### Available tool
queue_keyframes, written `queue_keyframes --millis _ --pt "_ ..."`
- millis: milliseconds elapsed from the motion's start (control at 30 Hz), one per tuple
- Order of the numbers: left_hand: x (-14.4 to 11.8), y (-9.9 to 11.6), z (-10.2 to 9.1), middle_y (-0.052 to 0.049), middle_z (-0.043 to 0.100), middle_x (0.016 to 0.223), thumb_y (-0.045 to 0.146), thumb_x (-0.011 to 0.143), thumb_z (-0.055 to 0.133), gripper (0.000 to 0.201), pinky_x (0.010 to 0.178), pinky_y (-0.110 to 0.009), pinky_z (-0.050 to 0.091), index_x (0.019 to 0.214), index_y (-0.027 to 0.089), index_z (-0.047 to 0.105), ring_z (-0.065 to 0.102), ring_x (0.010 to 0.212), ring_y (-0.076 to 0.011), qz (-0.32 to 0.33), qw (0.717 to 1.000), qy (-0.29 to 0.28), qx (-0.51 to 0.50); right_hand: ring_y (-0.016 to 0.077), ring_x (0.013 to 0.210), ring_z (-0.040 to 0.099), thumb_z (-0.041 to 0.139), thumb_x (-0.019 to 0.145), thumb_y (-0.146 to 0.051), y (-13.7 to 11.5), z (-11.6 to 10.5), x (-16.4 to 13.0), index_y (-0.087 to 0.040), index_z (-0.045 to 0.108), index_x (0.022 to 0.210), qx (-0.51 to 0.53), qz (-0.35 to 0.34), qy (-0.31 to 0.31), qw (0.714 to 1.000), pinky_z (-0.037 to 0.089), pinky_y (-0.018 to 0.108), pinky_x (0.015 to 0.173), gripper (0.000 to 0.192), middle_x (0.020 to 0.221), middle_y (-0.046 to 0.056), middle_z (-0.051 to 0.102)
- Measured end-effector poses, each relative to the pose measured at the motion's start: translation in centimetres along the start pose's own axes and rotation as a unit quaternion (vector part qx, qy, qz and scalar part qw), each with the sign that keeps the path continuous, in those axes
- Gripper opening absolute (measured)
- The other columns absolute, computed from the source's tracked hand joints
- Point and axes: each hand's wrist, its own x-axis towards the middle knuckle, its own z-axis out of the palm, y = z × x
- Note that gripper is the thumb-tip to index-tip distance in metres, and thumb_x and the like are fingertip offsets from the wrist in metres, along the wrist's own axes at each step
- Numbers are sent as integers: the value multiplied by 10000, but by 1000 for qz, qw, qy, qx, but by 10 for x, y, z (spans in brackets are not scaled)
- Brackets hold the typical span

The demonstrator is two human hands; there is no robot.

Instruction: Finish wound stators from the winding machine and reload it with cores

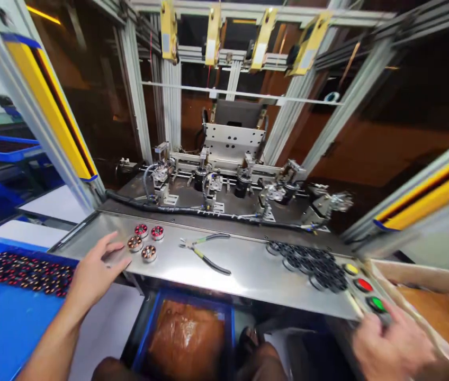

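Four wound stators [145,242] sit in a tight cluster near the left end of the steel counter [248,270], two red-cored behind, two copper-toned in front; grouped within easy reach, apparently staged. Left hand [94,271] rests at the counter's left edge, fingers spread, holding nothing, fingertips just beside the cluster. Right hand [393,346] at the right front corner, index finger extended to the green button [376,304]; red button [363,284] and yellow button [350,269] behind. One pair of pliers [204,251] lies mid-counter.
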Motion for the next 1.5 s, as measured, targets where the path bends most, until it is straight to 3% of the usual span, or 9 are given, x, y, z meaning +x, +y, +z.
queue_keyframes --millis 233,500,633,733,833,900,1000,1333,1500 --pt "-3 41 5 -117 691 1163 355 842 685 599 959 -514 496 1366 153 477 671 1042 -264 -16 1000 -3 -24 396 1056 609 462 796 -339 -13 -2 0 -96 631 1056 12 -66 76 995 429 571 917 394 1074 238 670" --pt "-15 51 -8 -121 634 1247 323 860 676 601 960 -549 506 1393 184 437 658 1060 -269 -39 987 87 -129 352 1087 555 446 823 -306 -20 -17 3 -111 605 1046 46 -38 28 998 370 551 955 336 1108 214 631" --pt "-62 57 -41 -150 604 1324 316 831 675 726 981 -448 536 1450 176 323 685 1065 -254 4 959 136 -250 367 1145 506 459 831 -339 -60 -48 0 -103 596 1045 134 -33 -10 990 325 599 997 347 1150 235 590" --pt "-126 77 -51 -141 643 1298 291 792 712 701 1025 -419 516 1404 224 377 678 1118 -251 59 934 125 -329 285 1036 576 493 880 -396 -121 -92 -28 -135 614 1051 230 -66 -98 966 444 475 939 334 1091 178 628" --pt "-194 102 -44 -90 722 1185 249 766 749 642 970 -369 565 1339 253 459 711 1057 -224 91 917 94 -376 141 714 622 577 887 -413 -189 -141 -68 -209 670 910 327 -112 -282 895 521 256 682 226 844 30 687" --pt "-230 115 -35 -41 757 1126 148 733 770 633 900 -285 599 1300 270 516 730 1009 -194 121 909 85 -389 125 661 590 679 814 -436 -225 -164 -88 -172 658 872 473 -11 -484 736 493 236 608 271 775 27 673" --pt "-264 123 -24 25 767 1124 37 704 755 676 847 -213 610 1289 313 557 742 965 -157 165 905 74 -384 68 507 418 804 654 -528 -247 -180 -103 -165 591 729 520 134 -612 581 352 200 478 428 563 -54 522" --pt "-268 125 5 11 761 1141 35 733 731 687 872 -250 612 1320 342 547 743 971 -172 155 895 -2 -419 48 481 454 757 722 -560 -229 -167 -105 -150 565 681 507 221 -654 516 341 195 488 454 579 -39 572" --pt "-260 129 5 -31 788 1054 152 732 788 597 792 -306 648 1265 309 571 762 906 -220 81 878 -53 -470 55 449 514 802 688 -498 -226 -154 -104 -142 597 649 555 282 -665 412 406 185 466 413 581 -21 625"
